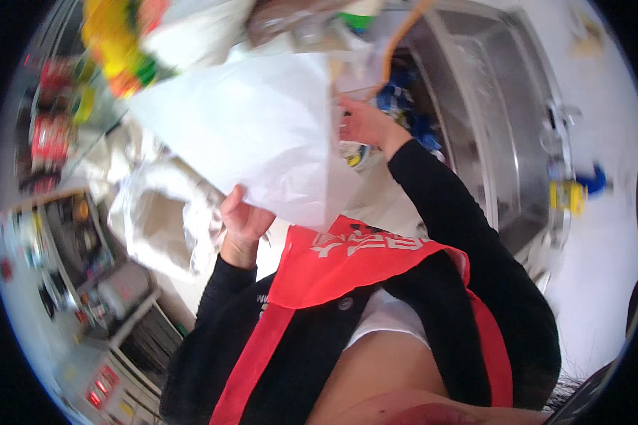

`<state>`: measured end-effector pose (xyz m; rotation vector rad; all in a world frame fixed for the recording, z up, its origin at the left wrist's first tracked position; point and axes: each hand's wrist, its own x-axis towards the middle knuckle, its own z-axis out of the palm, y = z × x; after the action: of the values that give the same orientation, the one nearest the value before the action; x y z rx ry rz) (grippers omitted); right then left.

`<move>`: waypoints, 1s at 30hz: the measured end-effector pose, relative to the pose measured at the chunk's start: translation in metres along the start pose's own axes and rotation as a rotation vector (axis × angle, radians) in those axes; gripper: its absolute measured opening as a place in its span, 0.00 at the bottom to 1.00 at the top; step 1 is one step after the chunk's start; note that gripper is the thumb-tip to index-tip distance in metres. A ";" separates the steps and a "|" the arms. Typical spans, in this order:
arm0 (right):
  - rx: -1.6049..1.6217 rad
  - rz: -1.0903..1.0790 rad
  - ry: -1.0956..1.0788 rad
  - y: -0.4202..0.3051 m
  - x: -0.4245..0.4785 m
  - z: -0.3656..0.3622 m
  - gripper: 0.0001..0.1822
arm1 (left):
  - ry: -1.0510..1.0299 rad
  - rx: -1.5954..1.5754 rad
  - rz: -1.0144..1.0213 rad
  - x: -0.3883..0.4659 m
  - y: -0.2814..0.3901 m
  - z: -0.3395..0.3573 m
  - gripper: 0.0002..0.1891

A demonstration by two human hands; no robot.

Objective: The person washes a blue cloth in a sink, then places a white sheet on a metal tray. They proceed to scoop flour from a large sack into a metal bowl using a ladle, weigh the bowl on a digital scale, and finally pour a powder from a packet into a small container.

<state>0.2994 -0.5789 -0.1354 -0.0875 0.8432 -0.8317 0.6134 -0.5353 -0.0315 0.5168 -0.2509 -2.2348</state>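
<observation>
A large white sheet or flat bag (255, 133), apparently paper, spreads out in front of my chest. My left hand (244, 217) grips its lower left edge, thumb on top and fingers underneath. At the right edge, my right hand (371, 125) has its fingers curled against the white material, partly hidden by it and blurred. A small dark thing shows near those fingers, too unclear to name. An orange curved strip (396, 45) runs up from just behind my right hand. Beneath the sheet hangs my red apron (361, 260), which bears white writing.
To the left stands a bin lined with a white plastic bag (127, 223). Colourful packages (106, 42) lie beyond the sheet. A stainless steel sink (497, 106) with a tap (561, 114) runs along the right. Shelving (58, 255) with assorted items is at far left.
</observation>
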 end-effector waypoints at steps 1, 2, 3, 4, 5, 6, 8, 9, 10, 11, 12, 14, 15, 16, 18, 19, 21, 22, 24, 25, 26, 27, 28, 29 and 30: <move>-0.085 0.113 0.013 -0.001 -0.018 0.000 0.22 | -0.013 -0.021 -0.041 0.001 -0.015 -0.007 0.36; -0.215 0.212 0.179 0.006 -0.029 -0.018 0.22 | -0.033 -0.082 -0.128 0.006 -0.027 -0.017 0.37; -0.234 0.144 0.190 0.017 -0.050 -0.041 0.22 | -0.016 -0.077 -0.146 0.009 -0.041 -0.008 0.37; -0.268 -0.011 0.108 0.032 -0.071 -0.056 0.21 | -0.045 -0.088 -0.181 0.019 -0.059 0.001 0.37; -0.267 -0.183 0.040 0.057 -0.092 -0.075 0.21 | -0.132 -0.069 -0.188 0.024 -0.078 0.006 0.37; -0.284 -0.313 0.016 0.079 -0.107 -0.085 0.20 | -0.086 -0.088 -0.181 0.032 -0.089 -0.002 0.38; -0.270 -0.387 0.170 0.124 -0.146 -0.113 0.17 | -0.380 -0.068 -0.286 0.038 -0.121 0.027 0.35; -0.268 -0.379 0.263 0.140 -0.165 -0.127 0.15 | -0.497 -0.174 -0.395 0.039 -0.137 0.033 0.35; -0.264 -0.367 0.292 0.151 -0.188 -0.116 0.14 | -0.587 -0.275 -0.483 0.042 -0.149 0.038 0.35; -0.211 -0.379 0.334 0.175 -0.224 -0.112 0.13 | -0.632 -0.209 -0.573 0.032 -0.145 0.068 0.34; -0.197 -0.370 0.366 0.189 -0.253 -0.101 0.12 | -0.685 -0.165 -0.625 0.020 -0.156 0.079 0.34; 0.165 -0.717 0.240 0.246 -0.315 -0.123 0.13 | -0.825 -0.110 -0.728 -0.014 -0.187 0.122 0.34; 0.182 -0.793 0.331 0.255 -0.351 -0.104 0.13 | -0.914 -0.065 -0.748 -0.036 -0.187 0.148 0.34; 0.208 -0.860 0.448 0.272 -0.389 -0.089 0.14 | -0.975 -0.025 -0.779 -0.062 -0.199 0.173 0.34; 0.330 -0.891 0.429 0.278 -0.488 -0.041 0.17 | -1.156 0.034 -0.853 -0.083 -0.246 0.223 0.32; 0.449 -0.908 0.434 0.304 -0.538 -0.034 0.19 | -1.176 0.038 -0.899 -0.090 -0.267 0.233 0.32; 0.190 -1.055 0.859 0.364 -0.604 -0.039 0.29 | -1.186 0.045 -0.965 -0.118 -0.315 0.236 0.32; 0.036 -1.031 1.072 0.383 -0.630 -0.037 0.31 | -1.181 0.041 -0.997 -0.122 -0.335 0.237 0.32; 0.009 -1.155 1.212 0.407 -0.670 -0.026 0.29 | -1.174 0.071 -0.994 -0.131 -0.346 0.248 0.32; 0.075 -1.228 1.252 0.425 -0.688 -0.031 0.28 | -1.168 0.071 -1.005 -0.132 -0.361 0.248 0.32; 0.139 -1.304 1.280 0.440 -0.706 -0.039 0.28 | -1.161 0.078 -1.010 -0.133 -0.375 0.248 0.32; 0.211 -1.362 1.388 0.456 -0.726 -0.038 0.27 | -1.140 0.064 -1.030 -0.131 -0.399 0.242 0.32; 0.283 -1.418 1.496 0.472 -0.745 -0.036 0.26 | -1.124 0.052 -1.047 -0.128 -0.420 0.237 0.32; 0.298 -1.508 1.579 0.480 -0.757 -0.043 0.24 | -1.124 0.094 -1.031 -0.126 -0.427 0.248 0.32; 0.302 -1.572 1.692 0.491 -0.772 -0.052 0.23 | -1.110 0.106 -1.026 -0.122 -0.444 0.250 0.31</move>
<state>0.2750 0.2993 0.1255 0.3470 2.2645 -2.6393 0.2742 -0.1505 0.0748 -0.8228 -0.7952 -3.3066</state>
